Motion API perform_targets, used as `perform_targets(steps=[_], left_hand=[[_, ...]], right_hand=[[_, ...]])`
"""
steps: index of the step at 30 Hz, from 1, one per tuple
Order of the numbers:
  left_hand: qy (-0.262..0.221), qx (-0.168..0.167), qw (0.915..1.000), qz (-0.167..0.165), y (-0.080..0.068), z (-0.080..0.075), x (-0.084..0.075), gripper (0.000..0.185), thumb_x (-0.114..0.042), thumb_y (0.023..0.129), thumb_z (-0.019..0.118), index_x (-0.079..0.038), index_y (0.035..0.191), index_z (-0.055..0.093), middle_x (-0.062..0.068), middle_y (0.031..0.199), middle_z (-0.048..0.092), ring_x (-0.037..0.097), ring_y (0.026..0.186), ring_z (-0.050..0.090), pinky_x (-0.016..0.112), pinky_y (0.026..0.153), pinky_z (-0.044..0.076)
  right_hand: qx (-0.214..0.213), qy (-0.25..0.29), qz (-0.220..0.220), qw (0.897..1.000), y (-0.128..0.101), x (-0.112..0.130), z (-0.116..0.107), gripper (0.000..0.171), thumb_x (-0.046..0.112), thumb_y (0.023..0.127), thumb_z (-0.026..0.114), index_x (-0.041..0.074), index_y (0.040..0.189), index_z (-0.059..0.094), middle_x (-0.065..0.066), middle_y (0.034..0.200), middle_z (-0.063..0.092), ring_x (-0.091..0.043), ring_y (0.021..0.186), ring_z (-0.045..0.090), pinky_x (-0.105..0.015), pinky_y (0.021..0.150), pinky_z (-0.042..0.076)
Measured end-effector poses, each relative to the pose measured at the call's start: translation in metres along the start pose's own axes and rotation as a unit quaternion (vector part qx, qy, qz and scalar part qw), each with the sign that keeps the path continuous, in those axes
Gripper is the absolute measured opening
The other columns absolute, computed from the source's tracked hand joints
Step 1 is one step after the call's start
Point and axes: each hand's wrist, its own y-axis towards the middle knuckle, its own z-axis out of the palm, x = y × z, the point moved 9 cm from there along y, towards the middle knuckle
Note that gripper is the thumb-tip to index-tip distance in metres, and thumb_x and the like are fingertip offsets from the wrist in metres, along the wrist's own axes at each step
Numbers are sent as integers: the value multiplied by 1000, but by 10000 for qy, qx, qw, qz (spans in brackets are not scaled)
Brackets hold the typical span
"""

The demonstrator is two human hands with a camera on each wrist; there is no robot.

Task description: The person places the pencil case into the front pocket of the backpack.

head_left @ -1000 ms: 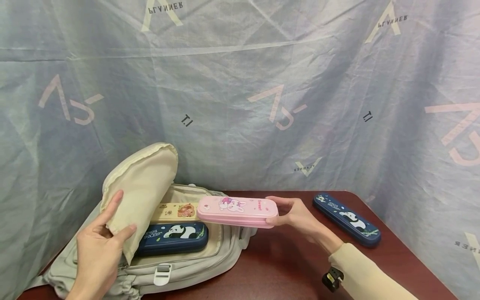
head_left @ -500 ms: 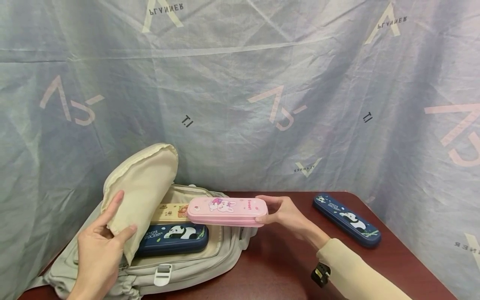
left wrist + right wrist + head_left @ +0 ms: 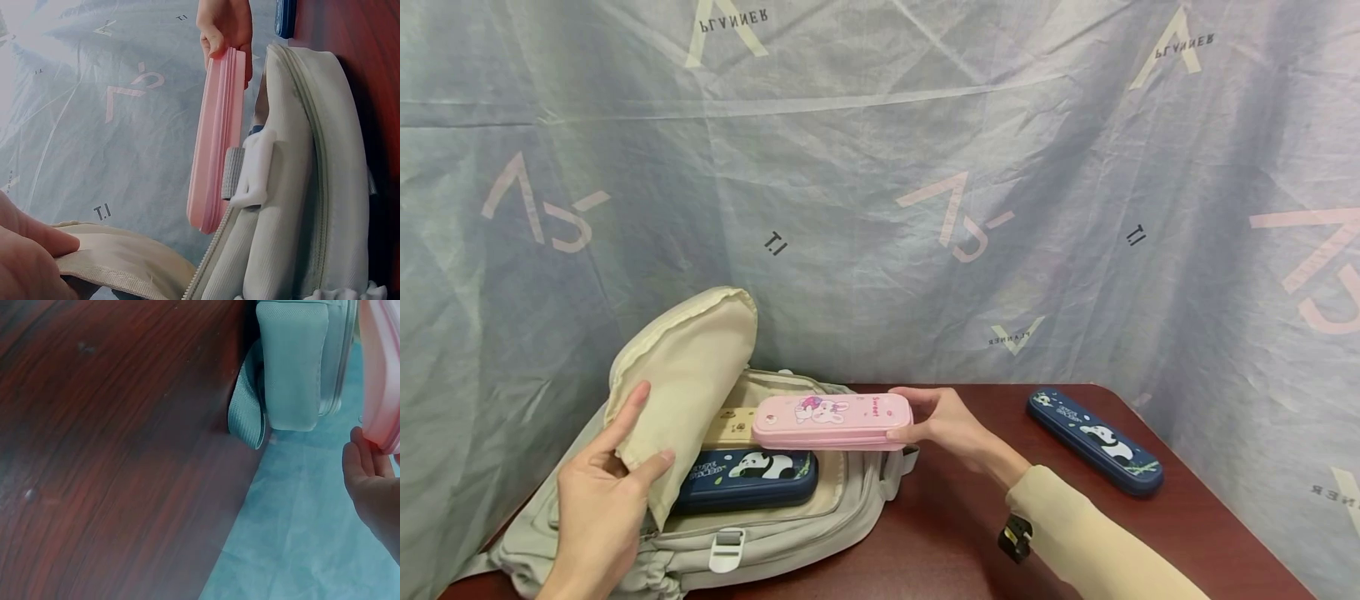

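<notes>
My right hand (image 3: 951,425) grips the right end of a pink pencil case (image 3: 831,421) printed with a bunny, holding it level above the opened backpack (image 3: 797,546). In the left wrist view the pink case (image 3: 215,144) hangs clear above the bag's zipped edge. My left hand (image 3: 602,492) pinches the edge of the backpack's cream front flap (image 3: 692,367), keeping it raised. Inside the bag lie a navy panda pencil case (image 3: 748,477) and, behind it, a yellow pencil case (image 3: 730,425) partly covered by the pink one. The flap hides the navy case's left end.
Another navy panda pencil case (image 3: 1097,442) lies on the dark red table (image 3: 955,533) at the right. A white buckle (image 3: 727,550) sits on the bag's front. Grey printed cloth (image 3: 880,208) hangs behind the table and along its sides.
My right hand has carried the pink pencil case leftward, farther over the bag, covering more of the yellow case. My left hand and the flap have stayed nearly still.
</notes>
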Motion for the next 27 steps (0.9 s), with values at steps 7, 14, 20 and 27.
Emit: perform_targets(steps=[7, 14, 20, 27], left_hand=[[-161, 24, 9998, 75, 0, 1, -2, 83, 36, 81, 56, -11, 150, 60, -6, 157, 53, 9, 153, 26, 17, 113, 35], [-191, 84, 9995, 220, -1, 1, -3, 81, 36, 81, 56, -8, 149, 59, -5, 156, 54, 10, 153, 27, 17, 116, 31], [-188, 148, 9992, 320, -2, 1, -5, 82, 36, 81, 56, -8, 150, 59, -2, 156, 54, 15, 147, 40, 14, 100, 46], [-235, 200, 9989, 347, -2, 1, -5, 81, 36, 82, 56, -7, 150, 59, -1, 157, 53, 15, 147, 41, 14, 100, 47]], right_hand=[[89, 190, 21, 9998, 8, 1, 12, 71, 4, 80, 87, -5, 145, 60, -19, 120, 73, -20, 102, 69, -36, 84, 61], [65, 174, 141, 9997, 15, 2, 23, 70, 5, 80, 88, -2, 145, 62, -17, 120, 74, -20, 99, 70, -45, 85, 61], [-32, -30, 183, 9998, 22, 5, 30, 72, 7, 79, 89, -1, 145, 63, -14, 118, 75, -18, 100, 70, -32, 86, 57], [-99, -193, 56, 9997, 33, 12, 44, 65, 8, 78, 90, 0, 138, 68, -12, 114, 77, -16, 100, 70, -27, 87, 55]])
